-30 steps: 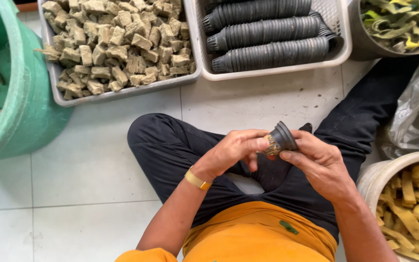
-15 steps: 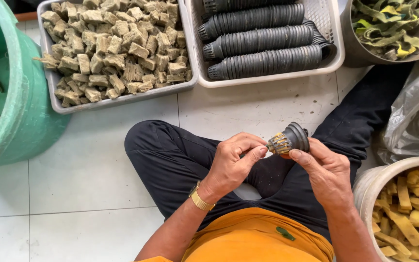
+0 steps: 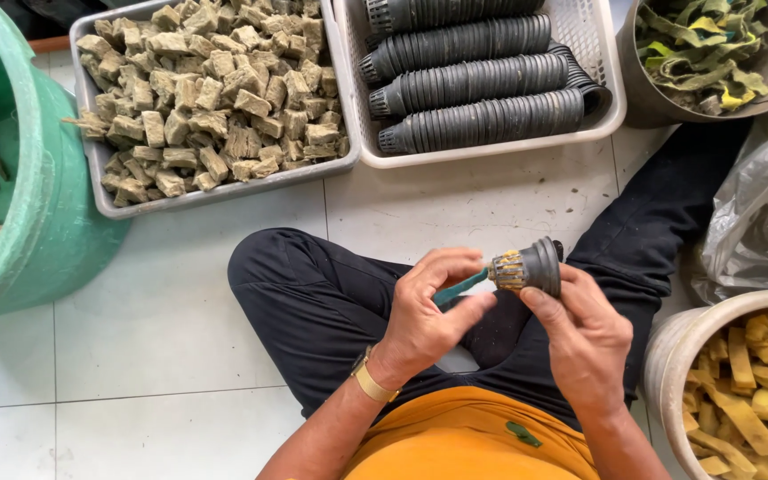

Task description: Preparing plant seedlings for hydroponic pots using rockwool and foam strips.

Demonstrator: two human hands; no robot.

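Note:
My right hand (image 3: 584,333) holds a small black net pot (image 3: 532,267) on its side, over my lap. A yellowish sponge piece fills its slotted bottom. A green strip (image 3: 460,286) sticks out of the pot's bottom, and my left hand (image 3: 428,311) pinches its free end between thumb and fingers. Both hands are above my crossed legs in black trousers.
A grey tray (image 3: 100,169) of brownish cubes lies at the top left, next to a white basket (image 3: 482,147) with stacked black net pots. A green tub (image 3: 37,222) stands at left, a bucket of yellow sponge strips (image 3: 668,356) at lower right, a pot of green strips (image 3: 633,89) at top right.
The pot has turned on its side with its bottom towards my left hand, and the green strip now shows, drawn out from the bottom. The view has shifted slightly.

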